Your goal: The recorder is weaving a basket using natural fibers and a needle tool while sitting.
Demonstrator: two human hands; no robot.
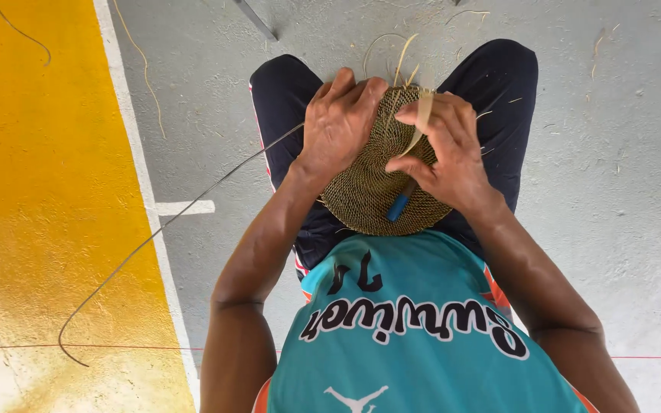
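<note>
Woven disc (369, 183) lay on lap — left hand (340, 122) clamped its rim, right hand (441, 149) pinched pale strip (422, 118), blue-handled tool (401, 203) tucked under palm.

I see a grey concrete floor (621, 191) with a yellow painted area (40, 191) at left; a long thin cane (154, 233) and scattered straw bits (602, 42) lie on it.

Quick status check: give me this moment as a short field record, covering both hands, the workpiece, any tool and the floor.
workpiece: round woven disc, on the lap
left hand: grips the disc's far rim
right hand: pinches a pale flat strip at the rim
tool: blue-handled tool, under the right hand, on the disc
long strand: runs from the disc across the floor
floor: grey concrete, yellow painted area, white line
</note>
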